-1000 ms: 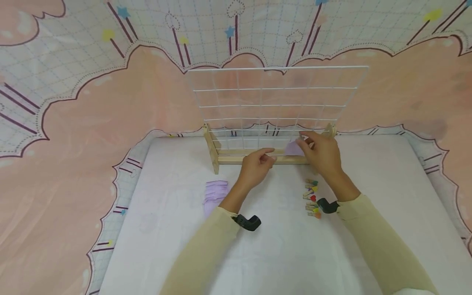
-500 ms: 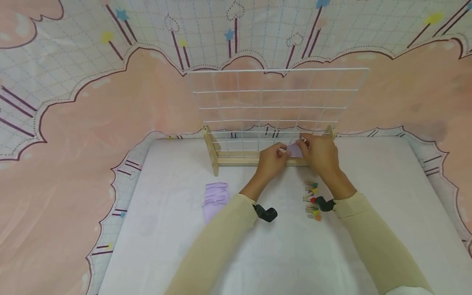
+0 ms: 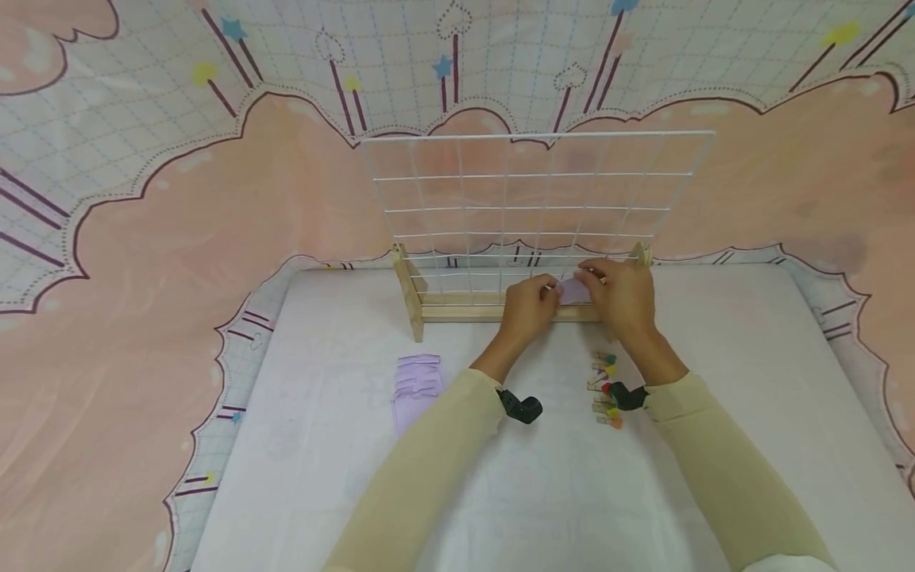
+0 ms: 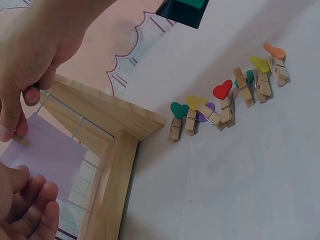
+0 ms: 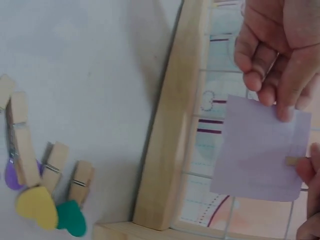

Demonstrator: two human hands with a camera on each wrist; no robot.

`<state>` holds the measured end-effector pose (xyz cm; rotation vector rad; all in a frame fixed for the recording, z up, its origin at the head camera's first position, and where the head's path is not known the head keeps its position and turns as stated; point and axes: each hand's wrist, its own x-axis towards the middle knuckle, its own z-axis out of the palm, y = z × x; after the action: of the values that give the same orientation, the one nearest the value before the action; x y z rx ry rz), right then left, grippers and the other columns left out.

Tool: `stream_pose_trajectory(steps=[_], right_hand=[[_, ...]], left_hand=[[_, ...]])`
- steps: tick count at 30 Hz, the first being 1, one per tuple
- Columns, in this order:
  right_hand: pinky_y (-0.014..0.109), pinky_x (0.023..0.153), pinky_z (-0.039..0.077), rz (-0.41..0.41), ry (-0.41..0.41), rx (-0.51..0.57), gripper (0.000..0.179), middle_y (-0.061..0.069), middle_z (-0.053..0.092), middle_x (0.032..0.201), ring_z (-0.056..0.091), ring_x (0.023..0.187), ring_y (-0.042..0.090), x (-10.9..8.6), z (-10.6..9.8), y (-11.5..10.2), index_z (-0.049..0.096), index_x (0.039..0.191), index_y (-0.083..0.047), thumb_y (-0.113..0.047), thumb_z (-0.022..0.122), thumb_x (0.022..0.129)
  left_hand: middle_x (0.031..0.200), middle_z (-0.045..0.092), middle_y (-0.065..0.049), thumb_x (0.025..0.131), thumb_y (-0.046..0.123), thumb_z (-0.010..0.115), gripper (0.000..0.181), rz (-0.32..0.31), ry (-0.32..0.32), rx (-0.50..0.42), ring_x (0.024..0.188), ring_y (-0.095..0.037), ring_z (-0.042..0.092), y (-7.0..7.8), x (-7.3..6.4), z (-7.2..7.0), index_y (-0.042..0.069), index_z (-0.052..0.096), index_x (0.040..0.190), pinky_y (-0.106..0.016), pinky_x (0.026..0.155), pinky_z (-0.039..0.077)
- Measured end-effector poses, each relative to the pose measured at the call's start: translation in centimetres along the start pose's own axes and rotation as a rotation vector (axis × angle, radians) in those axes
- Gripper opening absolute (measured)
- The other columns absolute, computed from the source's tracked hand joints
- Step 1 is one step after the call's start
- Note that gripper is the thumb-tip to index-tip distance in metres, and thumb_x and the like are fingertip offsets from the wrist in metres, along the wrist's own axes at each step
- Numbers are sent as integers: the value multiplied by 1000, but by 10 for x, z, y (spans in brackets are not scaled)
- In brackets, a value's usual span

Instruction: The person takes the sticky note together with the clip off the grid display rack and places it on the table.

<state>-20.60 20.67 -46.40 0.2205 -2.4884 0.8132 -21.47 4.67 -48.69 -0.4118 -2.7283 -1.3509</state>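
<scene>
A square of lilac paper lies against the white wire grid, low on its right side. My left hand pinches the paper's edge between thumb and finger. On the paper's other part, my right hand pinches a small wooden clothespin; only its tip shows past the fingers. Both hands are close together in front of the grid. The right wrist view has the left hand above the paper and the right fingertips at the right edge.
Several clothespins with coloured hearts lie in a row on the white table, near my right wrist. A stack of lilac papers lies left, partly behind my left forearm. The grid stands in a wooden base before a patterned cloth backdrop.
My left hand has moved right and up to the lilac paper and now pinches its edge. The right hand has stayed almost in place at the clothespin.
</scene>
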Motion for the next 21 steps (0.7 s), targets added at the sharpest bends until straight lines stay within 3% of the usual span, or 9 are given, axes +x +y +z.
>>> stream_pose_trajectory(steps=[6,10,15,18,21], right_hand=[[16,55,37,30,98,82,15,17,77,82,71,64,31,-2,2,2,80,95,-2,-14,83,86],[3,54,35,84,121,167,15,16,78,85,70,64,22,-5,2,0,81,96,-3,-15,83,86],[7,50,43,164,89,305,21,15,78,85,61,57,-1,-12,-2,0,80,103,-5,-22,80,90],[11,50,46,195,40,398,23,16,76,83,57,54,-2,-17,-6,1,78,107,-5,-23,78,92],[12,55,49,220,-18,454,23,11,74,87,59,62,2,-22,-12,1,76,110,-6,-23,75,94]], left_hand=[[78,74,-5,102,17,62,16,-3,2,14,65,-10,63,0,-1,1,4,73,104,-15,58,42],[79,74,-6,102,16,62,16,-12,-1,13,66,-11,63,-3,-4,1,4,73,105,-14,57,42],[79,73,-6,102,16,62,16,-47,-21,-21,66,-10,62,-11,-11,-2,3,72,103,-15,56,42],[77,72,-7,101,15,63,15,-50,-20,-46,64,-9,61,-17,-16,-6,3,73,102,-15,55,43],[74,72,-8,100,14,65,15,-58,-9,-68,60,-10,60,-23,-21,-14,2,73,101,-16,54,41]])
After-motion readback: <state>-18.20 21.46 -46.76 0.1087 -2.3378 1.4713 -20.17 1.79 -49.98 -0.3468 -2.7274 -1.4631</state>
